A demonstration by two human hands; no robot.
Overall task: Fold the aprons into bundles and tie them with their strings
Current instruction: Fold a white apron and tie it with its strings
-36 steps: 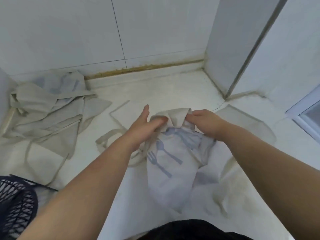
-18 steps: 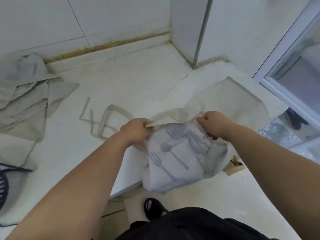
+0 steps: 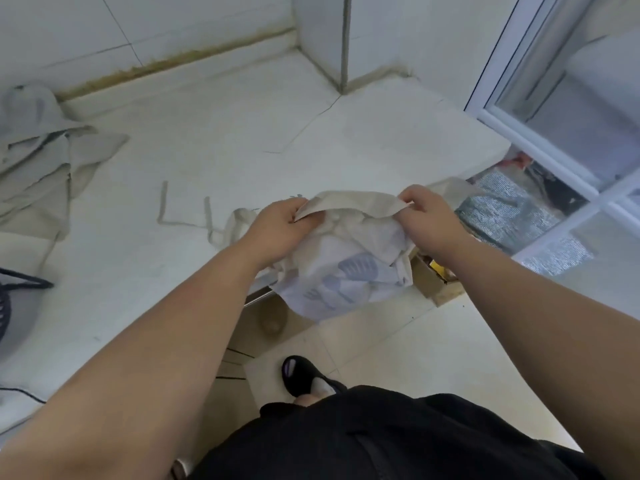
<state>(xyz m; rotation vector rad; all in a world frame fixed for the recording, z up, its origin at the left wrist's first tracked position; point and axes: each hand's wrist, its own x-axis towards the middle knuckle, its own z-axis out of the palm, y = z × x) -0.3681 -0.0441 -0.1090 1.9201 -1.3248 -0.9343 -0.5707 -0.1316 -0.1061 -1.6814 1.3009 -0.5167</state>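
Head view: the apron (image 3: 346, 271) is now in the air at the centre of the frame, and that is the change. A second ago it lay spread on the white bench (image 3: 242, 133) with both hands at its upper edge, whereas now it has been lifted clear and hangs bunched past the bench's near edge, over the tiled floor (image 3: 381, 344). The left hand (image 3: 282, 228) is clenched on one end of the apron's plain top band (image 3: 349, 202), thumb and fingers pinching the cloth. The right hand (image 3: 427, 216) pinches the other end, so the band stretches almost level between them. Below it the pale printed panel sags in loose folds, its blue cutlery print crumpled and only partly readable. The strings (image 3: 207, 220) trail from the left hand's side back onto the bench, lying slack left of centre. A heap of other aprons (image 3: 41, 157) sits at the upper left of the frame, well apart, and they look unfolded. A dark basket (image 3: 14, 289) shows at the left edge. My reading is that the cloth was picked up to shake it straight or regather it, so the folding of this apron is barely begun, with no bundle formed and nothing tied
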